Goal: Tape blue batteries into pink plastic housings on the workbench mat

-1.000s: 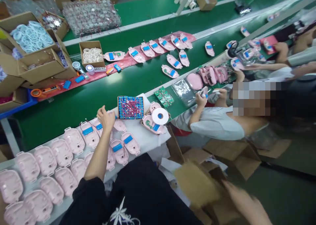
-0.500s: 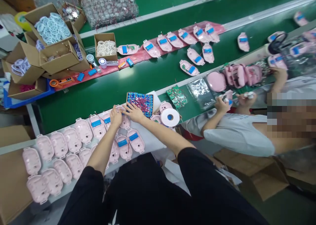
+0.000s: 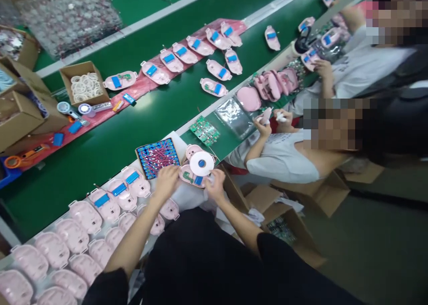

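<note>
A white tape roll (image 3: 207, 160) lies flat over a pink plastic shell (image 3: 183, 173) with a green circuit board and a blue battery in it. At the roll's lower right rim, my right hand (image 3: 216, 185) has its fingers pinched together by a pale bit that is too small to name. My left hand (image 3: 167, 180) is between the shell's left edge and a box of blue batteries (image 3: 158, 157) with red wires; its fingers point forward and are partly hidden. Left of it, pink shells, several with a blue battery such as this shell (image 3: 137, 185), stand in rows.
Green circuit boards (image 3: 204, 131) and a clear plastic bag (image 3: 234, 115) lie beyond the roll. More shells rest on a pink strip (image 3: 142, 87) along the green conveyor (image 3: 133, 122). Cartons such as a box of white rings (image 3: 96, 93) stand left. Two co-workers sit at right.
Both hands have left the shells by the battery box and moved right, the right one to the tape roll. More shells now show batteries uncovered by my hands. The view has turned right.
</note>
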Tool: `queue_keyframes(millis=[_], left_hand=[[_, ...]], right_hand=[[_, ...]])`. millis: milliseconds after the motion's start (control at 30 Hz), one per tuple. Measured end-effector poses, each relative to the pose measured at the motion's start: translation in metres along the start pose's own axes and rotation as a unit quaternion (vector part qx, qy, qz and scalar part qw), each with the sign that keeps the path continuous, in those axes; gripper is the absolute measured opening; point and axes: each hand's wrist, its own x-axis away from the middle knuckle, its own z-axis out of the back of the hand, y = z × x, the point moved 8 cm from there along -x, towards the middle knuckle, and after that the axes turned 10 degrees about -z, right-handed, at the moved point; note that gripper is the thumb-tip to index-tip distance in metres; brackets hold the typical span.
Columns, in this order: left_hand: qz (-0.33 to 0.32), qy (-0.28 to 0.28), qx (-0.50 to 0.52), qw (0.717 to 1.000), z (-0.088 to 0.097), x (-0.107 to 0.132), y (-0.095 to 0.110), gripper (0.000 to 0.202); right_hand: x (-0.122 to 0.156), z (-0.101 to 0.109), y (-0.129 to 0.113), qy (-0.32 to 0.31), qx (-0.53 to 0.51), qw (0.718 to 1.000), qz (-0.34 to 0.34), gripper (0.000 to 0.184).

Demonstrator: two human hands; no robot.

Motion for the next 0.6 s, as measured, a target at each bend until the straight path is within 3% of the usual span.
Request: queue_keyframes(millis=[67, 133, 200, 267, 367, 433, 500, 567, 600], left_hand=[[-0.102, -0.058, 0.01, 0.993, -0.032, -0.047, 0.052, 0.053], [-0.142, -0.085, 0.006, 0.986, -0.051, -0.079, 0.081, 0.055], [-0.152, -0.09, 0.005, 0.984, -0.05, -0.091, 0.092, 0.051], [-0.182, -0.078, 0.001, 0.98, -0.035, -0.081, 0.097, 0.05], [-0.195, -0.015, -0.021, 0.98, 0.005, -0.031, 0.096, 0.056], [-0.153, 0.036, -0.037, 0.987, 0.028, 0.018, 0.084, 0.053], [-0.088, 0.087, -0.044, 0.991, 0.041, 0.076, 0.068, 0.048], [-0.015, 0.158, -0.048, 0.986, 0.051, 0.144, 0.053, 0.044], [0.022, 0.201, -0.05, 0.978, 0.056, 0.181, 0.048, 0.044]], right_hand=[[-0.007, 0.018, 0.049, 0.003, 0.026, 0.998, -0.057, 0.042], [-0.011, 0.015, 0.069, -0.083, 0.054, 0.994, -0.053, 0.035], [-0.005, 0.018, 0.069, -0.121, 0.059, 0.99, -0.034, 0.025], [0.018, 0.034, 0.055, -0.091, 0.027, 0.996, 0.0, 0.029], [0.09, 0.055, 0.024, -0.08, -0.055, 0.993, 0.073, 0.032], [0.145, 0.043, 0.0, -0.182, -0.096, 0.97, 0.129, 0.029], [0.186, 0.014, -0.028, -0.336, -0.105, 0.917, 0.19, 0.025], [0.182, -0.018, -0.055, -0.413, -0.084, 0.88, 0.219, 0.023], [0.157, -0.032, -0.068, -0.398, -0.066, 0.891, 0.209, 0.023]])
